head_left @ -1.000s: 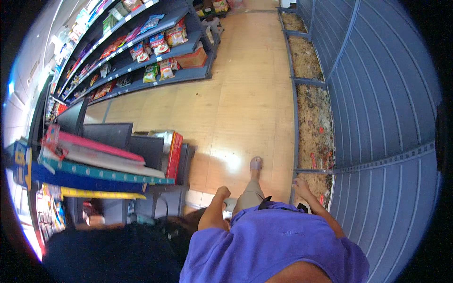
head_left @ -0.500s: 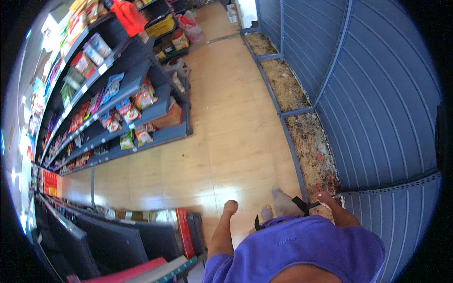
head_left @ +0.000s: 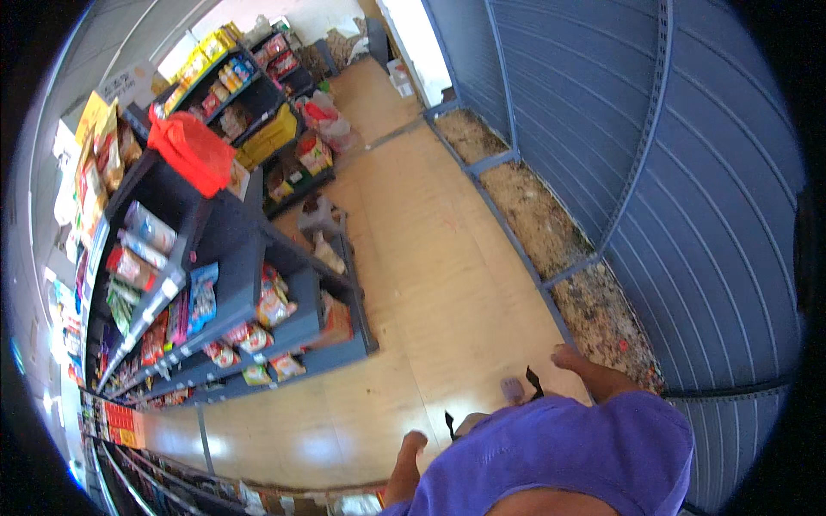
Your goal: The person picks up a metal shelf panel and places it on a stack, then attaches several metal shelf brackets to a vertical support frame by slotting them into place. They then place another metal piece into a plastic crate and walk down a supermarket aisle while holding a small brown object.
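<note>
My left hand [head_left: 414, 443] hangs low in front of me, over the wood-look floor [head_left: 404, 284]. Its fingers look curled in, and nothing shows in them. To the right, my right hand [head_left: 568, 356] is held out above the floor, close to the low metal edge of the shelf base [head_left: 564, 320]. It too appears loosely closed, with no object visible. Both hands are small and somewhat blurred. A purple shirt [head_left: 551, 451] covers my body, and black strap ends [head_left: 533, 379] stick out in front of it. Part of a foot [head_left: 513, 390] shows below.
Grey wall panels [head_left: 723, 215] run along the right, above dirty, debris-strewn strips of floor [head_left: 598, 310]. On the left stand shelves of snack packets [head_left: 275, 297], with a red bag [head_left: 191, 150] hanging on them. Plastic bags [head_left: 323, 120] lie further up the aisle.
My view has shifted ahead, bringing more of the far shelves into sight. The near-left shelving has dropped toward the lower edge. My right hand has moved away from the dirty strip.
</note>
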The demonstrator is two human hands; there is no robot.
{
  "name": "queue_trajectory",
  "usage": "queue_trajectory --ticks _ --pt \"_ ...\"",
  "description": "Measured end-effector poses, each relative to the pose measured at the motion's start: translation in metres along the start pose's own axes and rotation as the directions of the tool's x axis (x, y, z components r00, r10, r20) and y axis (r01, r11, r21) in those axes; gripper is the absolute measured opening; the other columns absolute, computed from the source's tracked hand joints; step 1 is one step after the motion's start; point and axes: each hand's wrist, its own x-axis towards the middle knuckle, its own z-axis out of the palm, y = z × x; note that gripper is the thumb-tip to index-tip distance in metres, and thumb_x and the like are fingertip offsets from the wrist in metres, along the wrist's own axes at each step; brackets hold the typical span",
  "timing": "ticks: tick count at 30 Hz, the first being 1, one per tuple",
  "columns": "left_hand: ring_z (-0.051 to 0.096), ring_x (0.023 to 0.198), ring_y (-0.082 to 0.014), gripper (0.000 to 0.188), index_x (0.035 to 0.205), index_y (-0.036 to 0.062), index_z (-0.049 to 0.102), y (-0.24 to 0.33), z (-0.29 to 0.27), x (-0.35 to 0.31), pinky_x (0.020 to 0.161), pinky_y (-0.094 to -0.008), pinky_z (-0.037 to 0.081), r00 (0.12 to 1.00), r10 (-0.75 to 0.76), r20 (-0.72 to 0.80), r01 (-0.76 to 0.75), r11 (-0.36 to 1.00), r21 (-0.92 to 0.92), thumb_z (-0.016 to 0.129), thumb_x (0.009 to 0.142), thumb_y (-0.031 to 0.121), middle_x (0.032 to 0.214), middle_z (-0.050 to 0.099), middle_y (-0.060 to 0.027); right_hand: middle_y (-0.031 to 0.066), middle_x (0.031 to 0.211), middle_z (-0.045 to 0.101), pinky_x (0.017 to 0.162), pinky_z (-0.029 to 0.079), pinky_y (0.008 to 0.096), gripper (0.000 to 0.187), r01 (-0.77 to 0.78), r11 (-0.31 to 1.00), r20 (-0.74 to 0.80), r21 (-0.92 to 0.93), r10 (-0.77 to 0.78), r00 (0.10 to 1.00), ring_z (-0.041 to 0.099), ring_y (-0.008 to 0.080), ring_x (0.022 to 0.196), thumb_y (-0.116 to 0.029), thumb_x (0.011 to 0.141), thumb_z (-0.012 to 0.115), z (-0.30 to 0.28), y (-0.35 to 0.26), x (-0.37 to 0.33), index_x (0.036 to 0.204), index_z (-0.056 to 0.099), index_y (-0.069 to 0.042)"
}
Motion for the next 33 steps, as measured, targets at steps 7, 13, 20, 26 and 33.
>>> queue_trajectory --ticks 7,13,20,26,33 --pt "0.056 0.052 -0.0173 0.016 0.068 0.0053 0.056 -0.094 -0.057 0.060 0.044 -0.0309 0.045 0.987 0.090 -0.131 -0.080 0.994 0.080 0.042 0.072 0.013 0.063 0.057 -0.0078 0.0206 0.074 0.052 0.062 0.040 0.0416 0.022 0.370 0.928 -0.036 0.043 -0.369 0.929 0.050 0.0349 0.072 -0.020 0.065 0.047 -0.040 -0.123 0.167 0.071 0.052 0.000" --pt "0.056 0.057 -0.0203 0.015 0.069 0.0042 0.056 -0.171 -0.174 0.152 0.048 -0.0326 0.045 0.992 -0.044 -0.120 0.017 0.975 -0.220 0.045 0.069 0.014 0.065 0.057 -0.0102 0.0183 0.065 0.051 0.054 0.038 0.0423 0.023 0.398 0.915 -0.024 -0.064 -0.400 0.916 0.049 0.0339 0.061 -0.024 0.065 0.048 -0.020 -0.112 0.239 0.063 0.051 -0.002" --pt "0.056 0.063 -0.0238 0.016 0.070 0.0030 0.056 -0.236 -0.343 0.232 0.054 -0.0347 0.045 0.977 -0.191 -0.091 0.081 0.736 -0.672 0.048 0.064 0.016 0.066 0.057 -0.0130 0.0135 0.054 0.047 0.047 0.033 0.0400 0.026 -0.372 0.926 0.164 -0.068 0.378 0.911 0.045 0.0270 0.054 -0.026 0.061 0.049 -0.051 -0.042 0.235 0.052 0.049 -0.002" --pt "0.055 0.065 -0.0266 0.019 0.069 0.0028 0.055 -0.278 -0.405 0.320 0.057 -0.0366 0.045 0.927 -0.012 -0.375 -0.210 0.813 -0.544 0.045 0.065 0.019 0.067 0.056 -0.0151 0.0093 0.055 0.052 0.046 0.037 0.0368 0.023 -0.522 0.846 0.136 -0.113 0.533 0.835 0.051 0.0233 0.057 -0.027 0.065 0.050 -0.073 -0.056 0.279 0.054 0.055 -0.007" --pt "0.055 0.049 -0.0242 0.032 0.071 0.0015 0.054 -0.295 -0.484 0.362 0.049 -0.0331 0.045 0.952 -0.298 -0.070 0.137 0.620 -0.772 0.042 0.074 0.031 0.060 0.055 -0.0135 0.0142 0.051 0.051 0.045 0.037 0.0399 0.037 -0.223 0.975 0.082 -0.002 0.223 0.971 0.049 0.0285 0.045 -0.036 0.069 0.045 -0.166 -0.100 0.476 0.051 0.053 -0.004"
